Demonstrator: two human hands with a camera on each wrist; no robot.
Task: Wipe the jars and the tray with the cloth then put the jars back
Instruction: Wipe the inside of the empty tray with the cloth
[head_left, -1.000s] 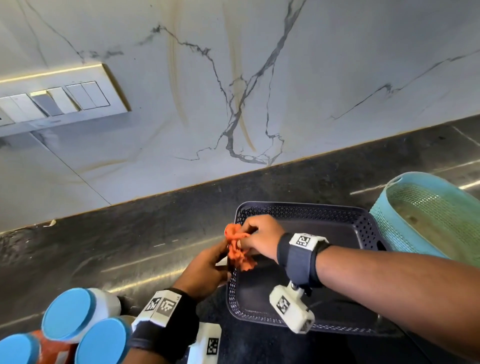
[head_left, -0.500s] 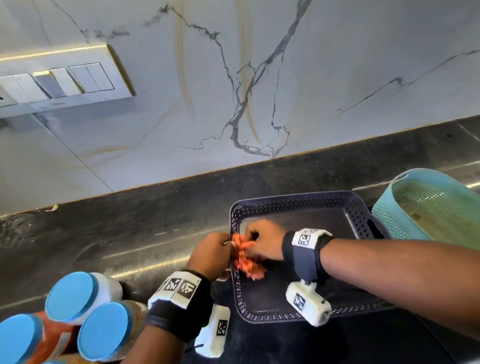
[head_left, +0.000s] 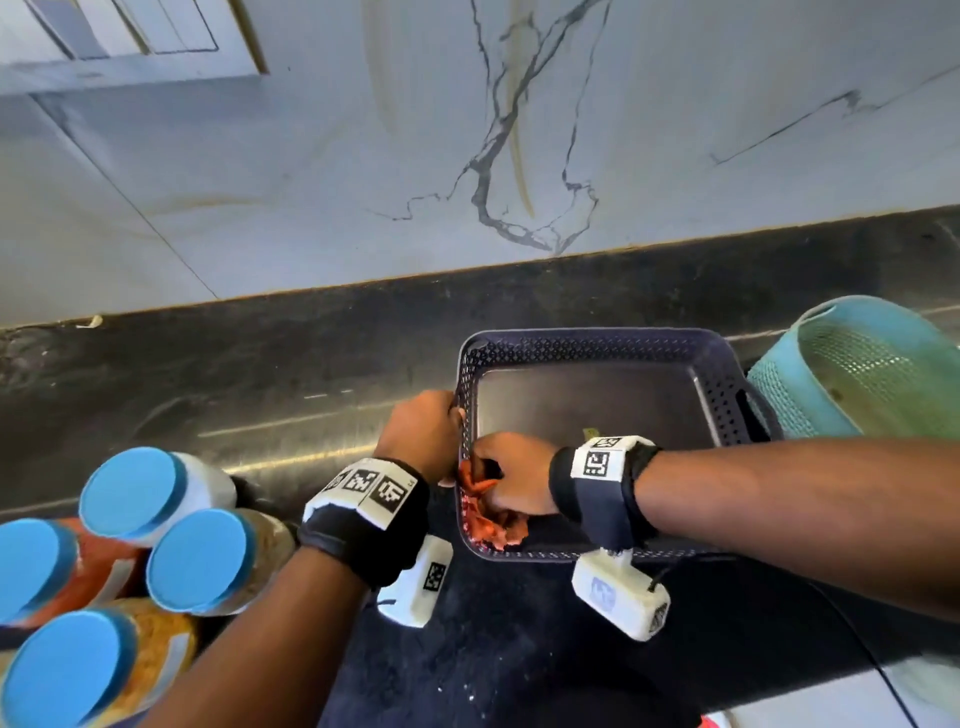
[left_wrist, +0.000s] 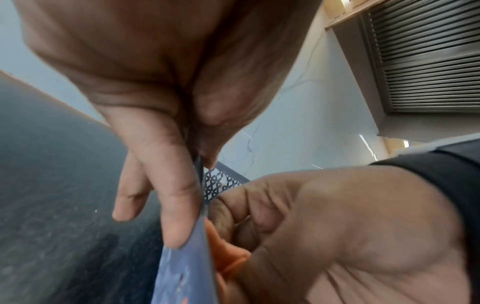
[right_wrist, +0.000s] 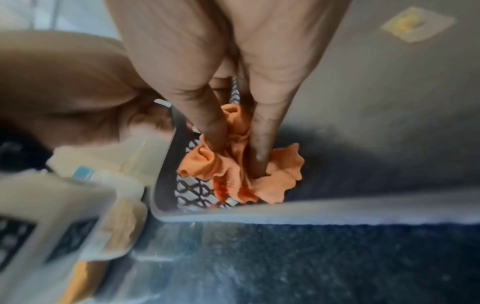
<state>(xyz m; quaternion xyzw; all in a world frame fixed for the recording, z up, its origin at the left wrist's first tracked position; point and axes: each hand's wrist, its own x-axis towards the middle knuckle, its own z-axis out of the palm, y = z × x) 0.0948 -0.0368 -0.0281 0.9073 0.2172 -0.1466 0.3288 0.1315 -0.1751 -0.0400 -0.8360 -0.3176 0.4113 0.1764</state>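
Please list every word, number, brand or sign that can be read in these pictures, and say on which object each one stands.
No readable words or numbers.
Wristbands: black-and-white square code markers only, no letters.
Sticker on the tray floor: yellowish, too blurred to read.
Jars: labels mostly hidden, nothing legible.

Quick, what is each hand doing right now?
Left hand: pinches the tray wall.
Right hand: holds the cloth inside the tray.

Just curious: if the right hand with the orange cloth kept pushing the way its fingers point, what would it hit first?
Probably the tray's perforated left wall; the right hand already presses the cloth against it.
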